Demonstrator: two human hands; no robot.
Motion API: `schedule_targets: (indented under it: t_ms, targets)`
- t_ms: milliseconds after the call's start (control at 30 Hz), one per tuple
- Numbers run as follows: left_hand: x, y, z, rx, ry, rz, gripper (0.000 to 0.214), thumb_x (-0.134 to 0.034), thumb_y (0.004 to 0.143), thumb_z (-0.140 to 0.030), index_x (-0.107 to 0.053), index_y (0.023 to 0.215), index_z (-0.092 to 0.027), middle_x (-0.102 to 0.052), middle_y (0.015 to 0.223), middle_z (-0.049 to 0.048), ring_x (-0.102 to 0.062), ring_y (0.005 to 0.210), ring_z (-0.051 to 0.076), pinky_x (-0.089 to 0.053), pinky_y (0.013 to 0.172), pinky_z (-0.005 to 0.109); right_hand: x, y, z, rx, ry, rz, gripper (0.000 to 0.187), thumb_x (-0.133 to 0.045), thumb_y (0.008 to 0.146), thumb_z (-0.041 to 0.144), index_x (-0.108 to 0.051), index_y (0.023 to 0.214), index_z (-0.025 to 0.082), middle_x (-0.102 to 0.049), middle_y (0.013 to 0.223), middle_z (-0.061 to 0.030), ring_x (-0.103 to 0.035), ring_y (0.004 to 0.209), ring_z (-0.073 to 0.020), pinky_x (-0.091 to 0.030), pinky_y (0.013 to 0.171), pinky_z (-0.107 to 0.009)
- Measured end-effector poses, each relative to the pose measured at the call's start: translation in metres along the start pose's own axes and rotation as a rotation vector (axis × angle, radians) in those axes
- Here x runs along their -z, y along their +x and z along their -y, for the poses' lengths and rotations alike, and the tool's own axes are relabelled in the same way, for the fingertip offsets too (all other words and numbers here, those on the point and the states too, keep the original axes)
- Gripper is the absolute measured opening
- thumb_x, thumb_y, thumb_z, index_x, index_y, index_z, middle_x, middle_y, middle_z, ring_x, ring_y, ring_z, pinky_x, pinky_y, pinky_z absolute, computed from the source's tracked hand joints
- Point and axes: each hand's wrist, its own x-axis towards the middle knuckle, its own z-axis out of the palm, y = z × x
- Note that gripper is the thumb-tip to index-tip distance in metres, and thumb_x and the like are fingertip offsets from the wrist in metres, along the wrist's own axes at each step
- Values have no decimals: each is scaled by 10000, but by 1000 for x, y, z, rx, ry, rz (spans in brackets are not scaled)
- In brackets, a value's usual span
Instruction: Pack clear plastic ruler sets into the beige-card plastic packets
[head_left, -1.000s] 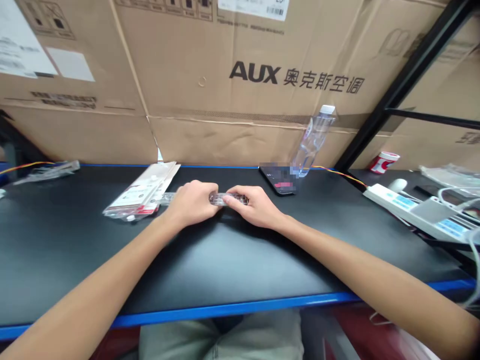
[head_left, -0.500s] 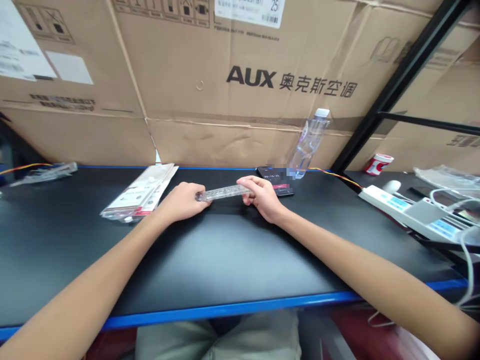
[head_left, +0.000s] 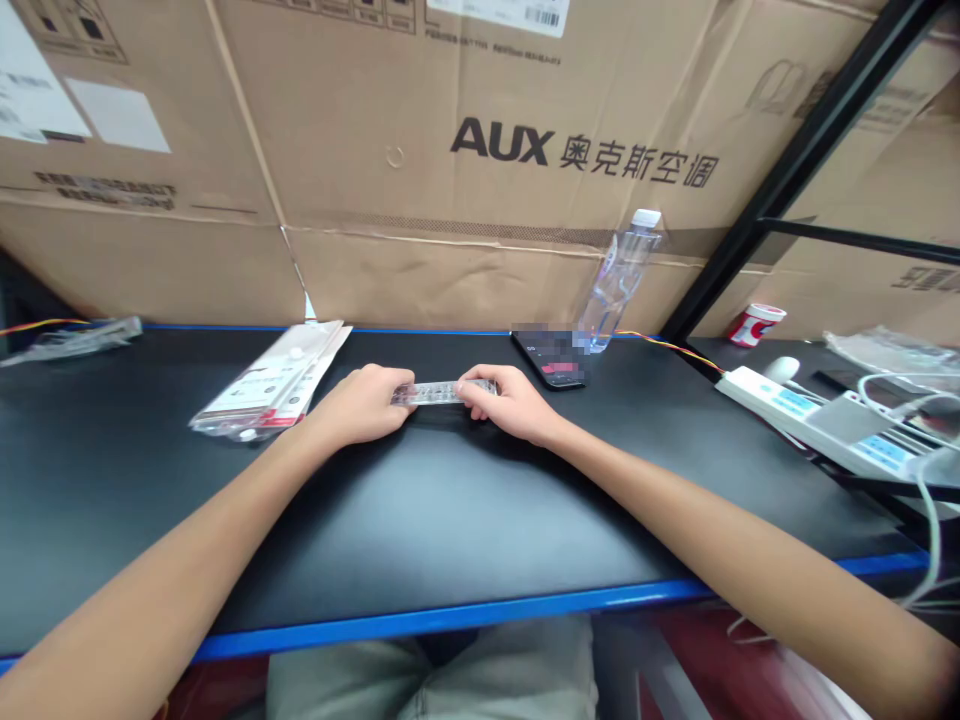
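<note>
A narrow, see-through plastic case (head_left: 435, 393) with a fine grey pattern, too small to make out, is held level just above the dark table. My left hand (head_left: 367, 403) pinches its left end between thumb and fingers. At the other end, my right hand (head_left: 511, 402) grips the case, thumb on the near face and fingers curled behind; part of the right end shows past the thumb. Left of my hands lie flat packets in clear plastic (head_left: 262, 385). Behind my right hand rests a black phone (head_left: 551, 360).
A clear water bottle (head_left: 619, 285) stands beside the phone against the cardboard wall (head_left: 420, 270). On the right are a white power strip (head_left: 795, 405) with cables and a red-and-white tub (head_left: 756, 326). Crumpled plastic (head_left: 82, 340) lies far left. A blue edge (head_left: 450, 622) runs along the table's front.
The case has turned from a slant to nearly level, with its broad face more toward me. My right hand has shifted slightly left along it, and its right end now shows past the thumb.
</note>
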Motion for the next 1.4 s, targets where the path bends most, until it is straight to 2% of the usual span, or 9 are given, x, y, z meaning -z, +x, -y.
schedule_targets:
  t_ms: [500,733,1400]
  targets:
    - [1,1,-1,-43,30,43,129,-469,808,-305,-582,784,-250,-693,833,51,-640,749,262,-378,638,306,0,-2,1,31,-71,21,282,-574,905,435,-705,885,186,-676,708,-11,-630,635,-135,-464,628,-231]
    - [2,1,-1,-55,36,56,90,-469,822,-296,-510,765,-239,-681,828,47,-640,749,250,-370,624,298,0,-2,2,25,-84,21,288,-568,906,438,-702,880,184,-670,700,-7,-628,632,-134,-459,640,-232]
    - [0,2,3,-55,70,85,96,-475,834,-324,-522,802,-246,-684,854,54,-662,786,264,-396,642,309,0,-2,2,25,-134,43,317,-545,920,458,-702,892,183,-658,673,-1,-594,633,-137,-429,639,-240]
